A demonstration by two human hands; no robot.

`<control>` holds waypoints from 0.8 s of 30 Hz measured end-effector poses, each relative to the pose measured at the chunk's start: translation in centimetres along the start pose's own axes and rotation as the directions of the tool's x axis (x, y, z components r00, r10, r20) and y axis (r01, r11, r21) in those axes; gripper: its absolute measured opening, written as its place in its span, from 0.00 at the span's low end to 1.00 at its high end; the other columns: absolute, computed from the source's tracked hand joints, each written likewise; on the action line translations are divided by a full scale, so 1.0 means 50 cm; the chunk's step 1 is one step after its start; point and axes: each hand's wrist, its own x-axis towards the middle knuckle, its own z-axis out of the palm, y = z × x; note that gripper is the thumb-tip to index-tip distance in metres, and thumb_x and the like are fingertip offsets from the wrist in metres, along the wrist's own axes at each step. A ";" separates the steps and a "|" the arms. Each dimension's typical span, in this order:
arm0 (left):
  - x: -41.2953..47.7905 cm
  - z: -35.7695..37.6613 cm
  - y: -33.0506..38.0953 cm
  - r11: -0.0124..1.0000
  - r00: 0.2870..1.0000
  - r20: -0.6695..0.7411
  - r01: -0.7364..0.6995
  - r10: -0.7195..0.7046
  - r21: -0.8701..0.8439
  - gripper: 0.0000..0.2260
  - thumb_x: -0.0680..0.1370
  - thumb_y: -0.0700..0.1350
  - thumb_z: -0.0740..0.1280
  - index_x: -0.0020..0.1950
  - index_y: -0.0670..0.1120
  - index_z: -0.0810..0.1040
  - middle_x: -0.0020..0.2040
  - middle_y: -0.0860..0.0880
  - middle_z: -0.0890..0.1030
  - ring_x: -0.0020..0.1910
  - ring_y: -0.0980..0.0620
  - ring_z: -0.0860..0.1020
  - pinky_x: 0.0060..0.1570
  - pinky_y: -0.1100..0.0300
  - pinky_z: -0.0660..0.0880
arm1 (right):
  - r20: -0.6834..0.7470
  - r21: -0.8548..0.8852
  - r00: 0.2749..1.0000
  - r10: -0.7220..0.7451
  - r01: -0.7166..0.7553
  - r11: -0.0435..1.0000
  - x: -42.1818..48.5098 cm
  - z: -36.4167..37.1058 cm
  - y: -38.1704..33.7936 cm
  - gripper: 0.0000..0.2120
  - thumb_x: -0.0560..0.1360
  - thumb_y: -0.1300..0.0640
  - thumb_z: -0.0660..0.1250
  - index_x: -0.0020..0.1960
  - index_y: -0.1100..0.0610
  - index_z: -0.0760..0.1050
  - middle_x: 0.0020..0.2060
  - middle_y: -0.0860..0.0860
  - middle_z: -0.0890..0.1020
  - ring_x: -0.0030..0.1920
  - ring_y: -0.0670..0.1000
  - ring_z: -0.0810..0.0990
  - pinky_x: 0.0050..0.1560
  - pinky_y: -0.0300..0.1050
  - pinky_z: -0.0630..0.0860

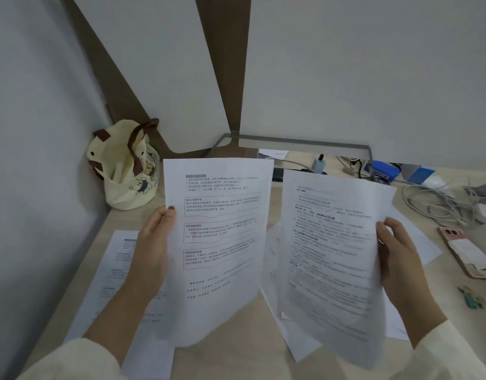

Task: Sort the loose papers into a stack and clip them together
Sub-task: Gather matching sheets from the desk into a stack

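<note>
White printed sheets are held up over the desk [236,352], one in each hand. The left hand [151,242] is closed on the left sheet [217,242] at its left edge, thumb on the front. The right hand [398,250] is closed on the right sheet [329,264] at its right edge. More papers [118,270] lie flat on the desk beneath. Small clips [472,298] lie at the far right, near a phone [467,250]. A bag [126,165] stands in the corner.
</note>
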 end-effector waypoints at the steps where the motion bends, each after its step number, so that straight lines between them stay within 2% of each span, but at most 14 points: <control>1: 0.001 -0.001 -0.001 1.000 1.000 0.002 -0.005 0.005 -0.002 0.10 0.80 0.47 0.59 0.54 0.46 0.78 0.53 0.48 0.83 0.54 0.49 0.80 0.56 0.54 0.74 | 0.067 -0.010 0.998 0.004 -0.003 1.000 -0.003 0.009 -0.010 0.09 0.79 0.55 0.58 0.44 0.49 0.76 0.38 0.49 0.82 0.39 0.50 0.79 0.38 0.41 0.77; 4: 0.003 0.002 -0.006 1.000 1.000 0.032 -0.001 0.001 -0.009 0.10 0.80 0.47 0.59 0.55 0.45 0.77 0.52 0.49 0.83 0.51 0.52 0.81 0.50 0.58 0.76 | 0.242 -0.047 0.969 0.040 -0.030 0.998 -0.014 0.044 -0.038 0.10 0.78 0.53 0.58 0.51 0.55 0.77 0.41 0.52 0.83 0.42 0.52 0.82 0.45 0.49 0.78; 6: 0.007 0.007 -0.010 1.000 0.999 0.051 0.007 -0.006 -0.011 0.09 0.80 0.47 0.60 0.52 0.47 0.78 0.49 0.51 0.84 0.50 0.52 0.81 0.49 0.58 0.75 | 0.341 -0.048 0.937 0.074 -0.061 0.997 -0.021 0.066 -0.052 0.14 0.78 0.52 0.57 0.56 0.58 0.76 0.45 0.55 0.83 0.45 0.54 0.82 0.48 0.52 0.78; 9: 0.017 0.012 -0.015 1.000 0.999 0.038 0.028 -0.028 0.007 0.08 0.79 0.48 0.61 0.46 0.52 0.79 0.46 0.54 0.84 0.52 0.51 0.80 0.53 0.55 0.75 | 0.417 0.043 0.904 0.091 -0.120 0.992 -0.026 0.089 -0.057 0.16 0.79 0.53 0.55 0.55 0.58 0.78 0.45 0.54 0.84 0.46 0.53 0.83 0.45 0.47 0.81; 13: 0.018 0.016 -0.017 0.997 0.996 0.056 0.070 -0.071 0.014 0.09 0.79 0.49 0.61 0.43 0.54 0.80 0.46 0.53 0.84 0.52 0.49 0.81 0.57 0.51 0.75 | 0.425 0.161 0.891 0.160 -0.249 0.955 -0.022 0.115 -0.047 0.16 0.79 0.54 0.55 0.55 0.58 0.79 0.48 0.54 0.85 0.48 0.53 0.84 0.44 0.47 0.82; 15: 0.015 0.021 -0.017 0.992 0.988 0.097 0.120 -0.116 -0.038 0.08 0.78 0.48 0.62 0.45 0.52 0.80 0.46 0.53 0.84 0.51 0.50 0.80 0.57 0.52 0.74 | 0.418 0.161 0.888 0.193 -0.281 0.946 -0.012 0.129 -0.026 0.16 0.78 0.54 0.55 0.55 0.58 0.79 0.49 0.55 0.85 0.51 0.55 0.83 0.47 0.48 0.81; 18: 0.011 0.032 -0.016 0.977 0.970 0.190 0.178 -0.153 -0.118 0.08 0.78 0.47 0.62 0.52 0.45 0.79 0.53 0.46 0.83 0.55 0.47 0.79 0.61 0.51 0.71 | 0.300 0.122 0.924 0.238 -0.284 0.951 0.009 0.154 0.018 0.14 0.79 0.55 0.56 0.57 0.59 0.77 0.49 0.53 0.84 0.51 0.52 0.81 0.46 0.44 0.79; 19: 0.010 0.035 -0.015 0.974 0.962 0.221 0.189 -0.158 -0.123 0.09 0.78 0.46 0.62 0.53 0.43 0.78 0.52 0.45 0.83 0.54 0.47 0.79 0.59 0.53 0.72 | 0.253 0.099 0.932 0.259 -0.291 0.952 0.017 0.162 0.035 0.14 0.79 0.56 0.56 0.57 0.60 0.77 0.51 0.53 0.83 0.51 0.52 0.80 0.48 0.44 0.77; 21: 0.012 0.039 -0.011 0.961 0.937 0.296 0.235 -0.184 -0.148 0.09 0.79 0.45 0.61 0.51 0.44 0.78 0.44 0.47 0.83 0.45 0.49 0.80 0.48 0.56 0.75 | 0.196 0.028 0.936 0.291 -0.302 0.953 0.029 0.178 0.067 0.13 0.79 0.55 0.56 0.55 0.60 0.76 0.52 0.55 0.80 0.52 0.52 0.77 0.52 0.46 0.72; 24: 0.016 0.034 -0.016 0.953 0.902 0.379 0.273 -0.207 -0.131 0.09 0.79 0.48 0.59 0.50 0.48 0.77 0.44 0.51 0.81 0.43 0.52 0.78 0.49 0.54 0.72 | 0.210 -0.004 0.917 0.339 -0.346 0.938 0.039 0.203 0.105 0.11 0.78 0.54 0.57 0.53 0.59 0.73 0.51 0.56 0.76 0.52 0.54 0.73 0.56 0.49 0.70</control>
